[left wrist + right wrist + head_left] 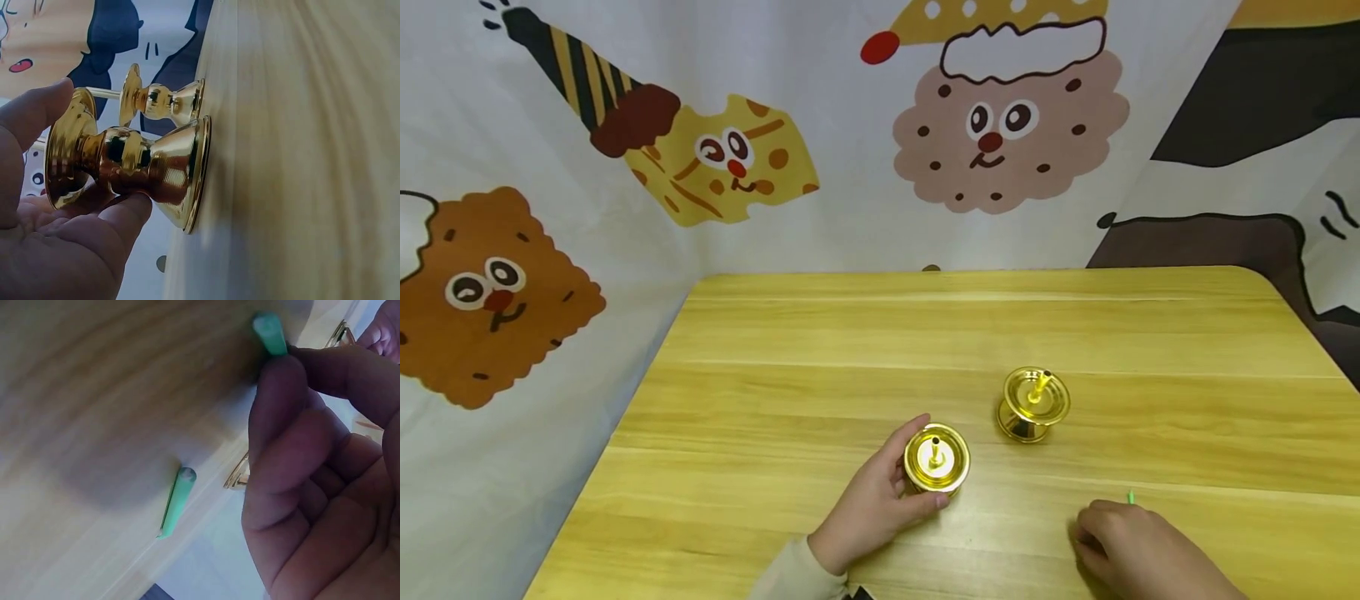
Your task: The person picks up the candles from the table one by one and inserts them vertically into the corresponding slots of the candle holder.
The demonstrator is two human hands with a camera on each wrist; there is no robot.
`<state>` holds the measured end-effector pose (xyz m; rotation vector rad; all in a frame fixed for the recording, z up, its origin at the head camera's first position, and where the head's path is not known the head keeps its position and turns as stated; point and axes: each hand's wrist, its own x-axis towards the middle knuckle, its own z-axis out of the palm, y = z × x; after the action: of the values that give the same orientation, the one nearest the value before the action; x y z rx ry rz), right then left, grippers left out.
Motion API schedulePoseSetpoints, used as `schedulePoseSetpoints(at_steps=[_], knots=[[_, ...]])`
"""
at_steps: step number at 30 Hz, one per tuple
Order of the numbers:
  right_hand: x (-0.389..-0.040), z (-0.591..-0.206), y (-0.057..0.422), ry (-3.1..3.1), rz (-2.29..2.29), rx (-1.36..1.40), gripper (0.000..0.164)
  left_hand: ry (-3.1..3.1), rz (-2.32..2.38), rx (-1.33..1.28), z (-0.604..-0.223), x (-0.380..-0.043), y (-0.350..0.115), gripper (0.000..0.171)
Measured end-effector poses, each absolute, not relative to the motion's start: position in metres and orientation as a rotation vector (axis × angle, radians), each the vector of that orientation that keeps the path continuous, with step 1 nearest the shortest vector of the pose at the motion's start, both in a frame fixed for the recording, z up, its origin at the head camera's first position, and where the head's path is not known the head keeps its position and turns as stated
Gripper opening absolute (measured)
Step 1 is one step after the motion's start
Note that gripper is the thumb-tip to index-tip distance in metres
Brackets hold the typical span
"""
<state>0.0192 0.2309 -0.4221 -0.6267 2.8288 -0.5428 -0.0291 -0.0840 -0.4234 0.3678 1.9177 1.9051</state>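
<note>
My left hand (880,500) grips a small gold candle holder (937,458), thumb on one side of its dish and fingers on the other. It stands upright, its flared base (187,175) right at the tabletop. Past it stands a matching gold candle holder (1036,398), also with a thin upright tube in its dish. Low over the table at the right, my right hand (1138,546) pinches a short green stick (270,334) between thumb and index finger. A second green stick (178,500) lies on the wood near that hand.
Both holders stand on a light wood-grain table (805,333). A white cloth (850,233) printed with cartoon biscuits hangs behind the far edge and along the left side.
</note>
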Motion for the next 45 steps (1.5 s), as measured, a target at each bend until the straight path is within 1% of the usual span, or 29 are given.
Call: schedulePoseSetpoints(at_steps=[3,10,20,33,39,45], knots=[[0.020,-0.422,0.231,2.840,-0.529,-0.638,0.039,1.929,1.905,0.387,-0.423,-0.029,-0.083,0.089],[0.021,-0.421,0.229,2.835,-0.459,-0.568,0.036,1.958,1.883,0.393,-0.423,-0.028,-0.083,0.088],[0.023,-0.415,0.224,2.953,-0.584,-0.571,0.028,1.992,1.861,0.394,-0.422,-0.027,-0.086,0.087],[0.027,-0.413,0.216,3.198,-0.791,-0.724,0.038,1.987,1.874,0.410,-0.424,-0.028,-0.086,0.088],[0.026,-0.415,0.214,3.205,-0.877,-0.752,0.038,2.000,1.853,0.397,-0.423,-0.028,-0.086,0.088],[0.026,-0.414,0.208,3.196,-0.912,-0.721,0.037,1.998,1.852,0.393,-0.423,-0.028,-0.086,0.089]])
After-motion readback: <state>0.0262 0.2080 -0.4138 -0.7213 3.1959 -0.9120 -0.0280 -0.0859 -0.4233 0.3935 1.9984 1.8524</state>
